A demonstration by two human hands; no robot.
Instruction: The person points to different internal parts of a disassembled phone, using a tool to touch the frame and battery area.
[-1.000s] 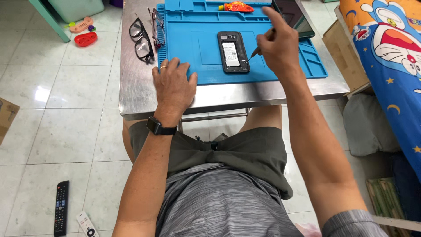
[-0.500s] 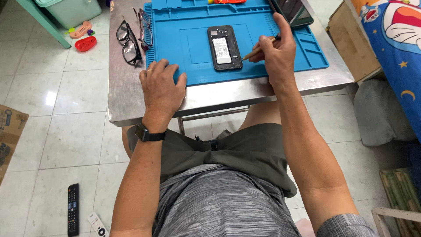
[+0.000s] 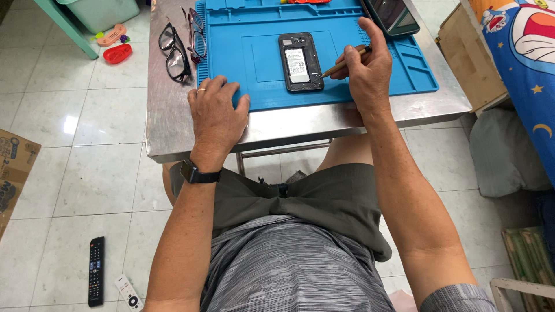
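Pinching screwdriver [image 3: 345,60], right hand [image 3: 368,75] arched

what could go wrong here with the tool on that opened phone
1. The right hand aims the screwdriver tip at the edge of the opened phone, near its exposed battery; a slip might gouge it.
2. The left hand rests on the blue mat, not on the phone, so the phone may slide under pressure.

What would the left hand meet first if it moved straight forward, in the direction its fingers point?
The left hand lies flat, fingers on the blue mat's near edge, pointing away from the person. Straight on looks like bare mat; the opened phone is off to the right, the glasses left.
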